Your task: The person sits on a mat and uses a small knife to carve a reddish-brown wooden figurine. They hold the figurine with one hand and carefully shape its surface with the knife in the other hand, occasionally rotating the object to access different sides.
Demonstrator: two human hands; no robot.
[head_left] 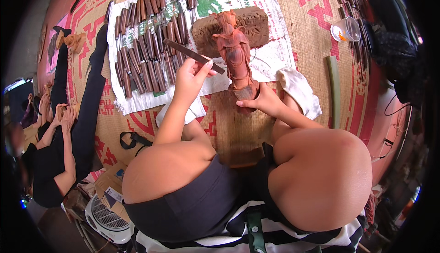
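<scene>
1. Head view: a reddish-brown carved figure (235, 54) stands upright a little above the middle of the frame, on the woven mat (311, 33).
2. The right hand (262, 101) holds the figure at its bottom. Its fingers are pressed around the base, and one finger points left along the bottom edge.
3. The left hand (190, 76) is just to the left of the figure. Its fingers pinch a long flat dark tool (192, 55). The tool slants from the upper left down to the right, and its tip is right beside the figure's middle. I cannot tell if the tip touches it.
4. Behind the figure lies a rough brown block (254, 24). The figure's top half shows in front of it.
5. Under the block is a white printed sheet (275, 56) spread on the mat.
6. On the left part of the sheet lie many dark carving tools (146, 56) in rows, side by side.
7. A white cloth (300, 90) lies just to the right of the right hand.
8. A clear plastic cup (346, 28) sits in the upper right of the frame, well apart from the figure.
9. At the left of the frame, another person (59, 157) in dark clothes sits on the mat and holds something small in both hands.
</scene>
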